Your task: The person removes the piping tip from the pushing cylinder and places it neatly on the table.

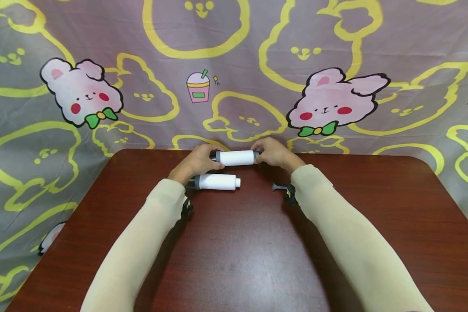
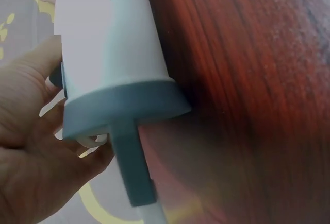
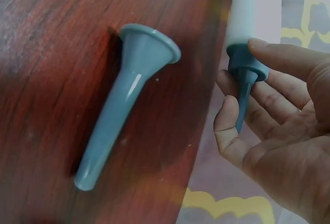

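A white cylinder (image 1: 238,158) with grey ends is held lengthwise between both hands near the table's back edge. My left hand (image 1: 200,159) grips it by the grey collar at its left end. At the other end my right hand (image 3: 281,110) pinches a slim grey nozzle (image 3: 242,72), with the thumb against its wide base. A second white cylinder (image 1: 217,182) lies on the table just below the left hand, its short white neck bare. In the left wrist view this second cylinder (image 2: 108,33), with its grey collar and handle, hides most of the held one.
A loose grey nozzle (image 3: 118,100), flared at one end, lies on the table beneath the right wrist. The brown tabletop (image 1: 234,260) stretches toward the person. A patterned cloth (image 1: 234,65) hangs right behind the back edge.
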Action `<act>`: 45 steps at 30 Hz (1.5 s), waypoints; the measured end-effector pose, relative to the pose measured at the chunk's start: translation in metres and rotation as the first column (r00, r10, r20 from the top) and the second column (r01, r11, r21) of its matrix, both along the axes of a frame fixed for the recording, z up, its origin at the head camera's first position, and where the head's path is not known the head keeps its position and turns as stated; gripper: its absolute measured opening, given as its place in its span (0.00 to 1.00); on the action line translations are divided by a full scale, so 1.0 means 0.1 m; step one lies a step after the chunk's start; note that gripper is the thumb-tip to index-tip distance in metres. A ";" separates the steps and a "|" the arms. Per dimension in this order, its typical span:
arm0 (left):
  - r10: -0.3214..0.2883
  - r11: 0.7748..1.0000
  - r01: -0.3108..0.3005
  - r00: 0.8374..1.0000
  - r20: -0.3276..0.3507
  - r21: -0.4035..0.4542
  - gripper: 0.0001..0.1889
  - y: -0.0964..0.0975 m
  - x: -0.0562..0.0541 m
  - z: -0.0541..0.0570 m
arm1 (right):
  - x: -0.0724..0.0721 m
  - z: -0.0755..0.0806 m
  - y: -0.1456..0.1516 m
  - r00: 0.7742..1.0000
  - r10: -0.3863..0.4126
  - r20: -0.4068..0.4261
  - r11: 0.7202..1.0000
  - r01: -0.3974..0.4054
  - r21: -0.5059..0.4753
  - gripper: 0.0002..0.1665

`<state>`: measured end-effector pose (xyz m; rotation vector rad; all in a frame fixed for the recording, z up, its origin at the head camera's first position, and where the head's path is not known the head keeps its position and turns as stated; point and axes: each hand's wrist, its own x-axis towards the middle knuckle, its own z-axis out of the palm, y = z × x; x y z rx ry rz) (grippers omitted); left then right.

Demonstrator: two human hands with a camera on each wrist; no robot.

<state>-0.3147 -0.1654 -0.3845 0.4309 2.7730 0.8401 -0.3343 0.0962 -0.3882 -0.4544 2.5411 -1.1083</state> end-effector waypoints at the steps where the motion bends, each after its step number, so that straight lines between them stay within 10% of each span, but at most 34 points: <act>1: -0.002 1.000 0.002 1.000 -0.003 0.004 0.26 0.00 0.01 0.01 | 0.01 0.02 0.00 1.000 -0.001 -0.007 1.000 0.001 -0.003 0.23; 31: -0.071 0.984 0.105 0.972 -0.225 0.143 0.25 0.14 0.52 0.34 | 0.56 0.44 0.43 0.981 0.014 -0.195 0.994 -0.034 -0.102 0.21; 45: -0.142 0.973 0.198 0.917 -0.374 0.118 0.25 0.24 0.86 0.44 | 0.99 0.50 0.57 0.983 -0.036 -0.182 0.987 0.007 -0.158 0.21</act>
